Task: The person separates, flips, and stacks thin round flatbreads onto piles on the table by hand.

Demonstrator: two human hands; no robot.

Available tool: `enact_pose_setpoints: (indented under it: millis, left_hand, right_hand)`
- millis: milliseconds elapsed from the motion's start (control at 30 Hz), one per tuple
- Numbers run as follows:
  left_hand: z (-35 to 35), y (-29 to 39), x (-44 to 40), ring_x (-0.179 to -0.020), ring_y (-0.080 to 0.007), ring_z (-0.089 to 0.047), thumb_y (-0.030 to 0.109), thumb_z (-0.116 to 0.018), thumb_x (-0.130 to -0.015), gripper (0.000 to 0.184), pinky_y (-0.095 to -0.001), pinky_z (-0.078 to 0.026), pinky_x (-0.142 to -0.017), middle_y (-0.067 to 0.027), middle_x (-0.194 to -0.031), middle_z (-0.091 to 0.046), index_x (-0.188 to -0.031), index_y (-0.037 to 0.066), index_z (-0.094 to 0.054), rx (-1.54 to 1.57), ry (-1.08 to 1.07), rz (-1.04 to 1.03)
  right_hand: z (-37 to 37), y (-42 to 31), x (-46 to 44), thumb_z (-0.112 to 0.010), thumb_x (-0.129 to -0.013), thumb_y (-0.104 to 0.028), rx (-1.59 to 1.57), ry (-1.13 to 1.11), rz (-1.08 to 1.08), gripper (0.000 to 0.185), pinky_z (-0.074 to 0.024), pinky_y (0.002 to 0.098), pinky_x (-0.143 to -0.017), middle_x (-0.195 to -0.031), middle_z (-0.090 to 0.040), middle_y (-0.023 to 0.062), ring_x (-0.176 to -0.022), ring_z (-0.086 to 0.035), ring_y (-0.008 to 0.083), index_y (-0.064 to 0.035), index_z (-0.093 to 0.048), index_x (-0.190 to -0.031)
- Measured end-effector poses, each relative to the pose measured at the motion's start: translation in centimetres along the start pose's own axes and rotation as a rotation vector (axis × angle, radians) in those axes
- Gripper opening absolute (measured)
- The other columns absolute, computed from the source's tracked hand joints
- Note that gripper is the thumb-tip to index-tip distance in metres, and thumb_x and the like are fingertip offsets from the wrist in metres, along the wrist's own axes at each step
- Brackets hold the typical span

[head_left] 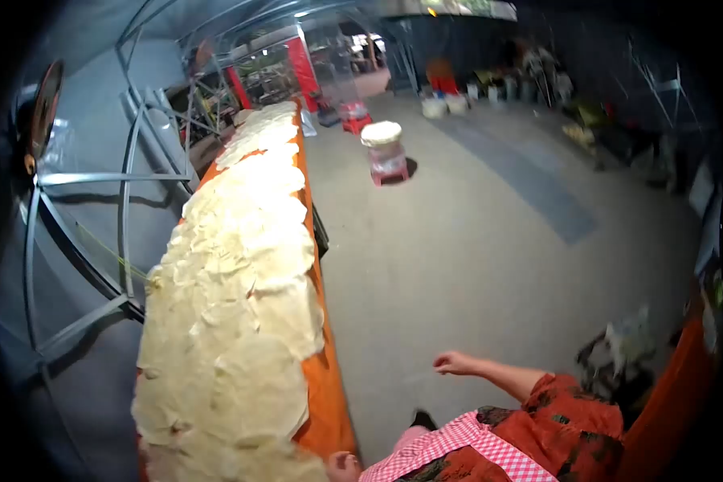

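Pale, round flatbreads (241, 281) overlap along a long bench (325, 386) covered in orange cloth. The left hand (343, 466) is beside the bench's near edge, its grip impossible to tell. Beyond, a white-topped container sits on a red stool (389, 170). The right hand (455, 364) hovers empty above the gray floor (458, 265), fingers loosely curled.

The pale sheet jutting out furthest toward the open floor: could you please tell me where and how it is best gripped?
I would pinch the pale sheet by its rounded outer edge, from the floor side: it looks thin, lies flat against other sheets inward, and its outer edge seems uncovered.
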State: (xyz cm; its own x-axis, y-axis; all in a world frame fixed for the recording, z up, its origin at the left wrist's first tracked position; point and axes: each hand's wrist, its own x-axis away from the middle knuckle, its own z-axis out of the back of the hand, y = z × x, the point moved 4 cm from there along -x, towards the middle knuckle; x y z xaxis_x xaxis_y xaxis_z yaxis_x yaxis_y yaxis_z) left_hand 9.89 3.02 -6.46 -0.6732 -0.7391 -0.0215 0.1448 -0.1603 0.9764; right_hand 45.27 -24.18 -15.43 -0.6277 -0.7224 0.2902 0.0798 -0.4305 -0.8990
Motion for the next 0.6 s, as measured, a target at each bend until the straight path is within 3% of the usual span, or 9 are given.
enact_pose_setpoints:
  millis: [33,67,100,133,167,300,467,600]
  left_hand:
    - [-2.2,1.1,-3.0,-0.061,-0.0096,-0.051,0.001,-0.059,-0.084,0.006,-0.0242,-0.045,-0.054,-0.0015,-0.071,-0.054,-0.088,0.005,-0.057,0.084,-0.008,0.12]
    - [-4.4,-3.1,-7.4,-0.064,-0.0101,-0.054,0.005,-0.057,-0.086,0.006,-0.024,-0.047,-0.056,-0.0023,-0.072,-0.057,-0.092,0.006,-0.058,0.081,0.013,0.029]
    - [-7.0,5.6,-10.8,-0.066,-0.0117,-0.055,0.002,-0.057,-0.083,0.004,-0.0242,-0.047,-0.062,-0.0035,-0.076,-0.057,-0.087,0.001,-0.056,0.084,0.02,0.103]
    - [-9.6,6.4,-14.8,-0.066,-0.0115,-0.056,0.003,-0.057,-0.084,0.005,-0.024,-0.047,-0.062,-0.0036,-0.076,-0.058,-0.088,0.001,-0.056,0.131,-0.009,0.12]
    - [-12.3,6.5,-18.5,-0.067,-0.0112,-0.056,0.004,-0.057,-0.084,0.005,-0.0237,-0.047,-0.063,-0.0037,-0.076,-0.058,-0.088,0.001,-0.057,0.166,-0.039,0.133]
    - [-24.0,10.3,-33.2,-0.07,-0.0108,-0.057,0.005,-0.058,-0.084,0.006,-0.024,-0.048,-0.064,-0.0038,-0.077,-0.059,-0.088,0.0,-0.058,0.209,-0.288,0.05]
    - [-39.8,12.7,-50.8,-0.071,-0.0106,-0.058,0.007,-0.061,-0.085,0.007,-0.0243,-0.049,-0.065,-0.0035,-0.076,-0.06,-0.087,0.0,-0.06,0.186,-0.461,-0.04]
    - [-49.0,13.8,-62.5,-0.073,-0.01,-0.058,0.006,-0.062,-0.085,0.007,-0.0241,-0.05,-0.068,-0.0027,-0.079,-0.061,-0.089,0.001,-0.061,0.304,-0.453,0.247]
  right_hand:
    - [4.3,3.4,0.1,-0.066,-0.083,-0.016,-0.127,0.218,-0.082,0.019,-0.0489,0.0279,-0.056,-0.076,-0.064,0.0062,-0.067,-0.06,0.0122,-0.0022,-0.062,-0.094]
    - [8.6,7.8,1.9,-0.066,-0.081,-0.017,-0.125,0.352,-0.328,0.017,-0.0443,0.0291,-0.046,-0.066,-0.06,0.0053,-0.055,-0.056,0.0126,-0.0014,-0.06,-0.085]
    - [12.3,13.5,4.4,-0.063,-0.081,-0.019,-0.15,0.386,-0.482,0.017,-0.0395,0.0305,-0.041,-0.055,-0.053,0.004,-0.048,-0.051,0.0144,-0.0033,-0.058,-0.074]
    - [14.9,18.1,7.9,-0.058,-0.08,-0.021,-0.369,0.437,-0.647,0.021,-0.0389,0.0363,-0.042,-0.05,-0.049,0.0056,-0.046,-0.051,0.0204,-0.0054,-0.056,-0.066]
    - [16.8,20.3,11.2,-0.058,-0.08,-0.022,-0.421,0.489,-0.809,0.021,-0.0392,0.0362,-0.042,-0.051,-0.05,0.0058,-0.046,-0.051,0.0203,-0.0054,-0.056,-0.066]
    - [19.9,21.8,17.4,-0.057,-0.08,-0.023,-0.42,0.575,-1.211,0.022,-0.0407,0.0361,-0.044,-0.052,-0.052,0.0067,-0.046,-0.051,0.02,-0.0054,-0.057,-0.067]
    - [22.7,24.1,4.1,-0.057,-0.08,-0.025,-0.43,0.388,-1.301,0.024,-0.0425,0.036,-0.046,-0.055,-0.054,0.0077,-0.047,-0.052,0.0195,-0.0053,-0.058,-0.067]
    - [32.4,25.8,-18.5,-0.056,-0.08,-0.027,-0.181,0.203,-1.012,0.025,-0.044,0.036,-0.047,-0.057,-0.056,0.0086,-0.047,-0.053,0.0192,-0.0053,-0.059,-0.067]
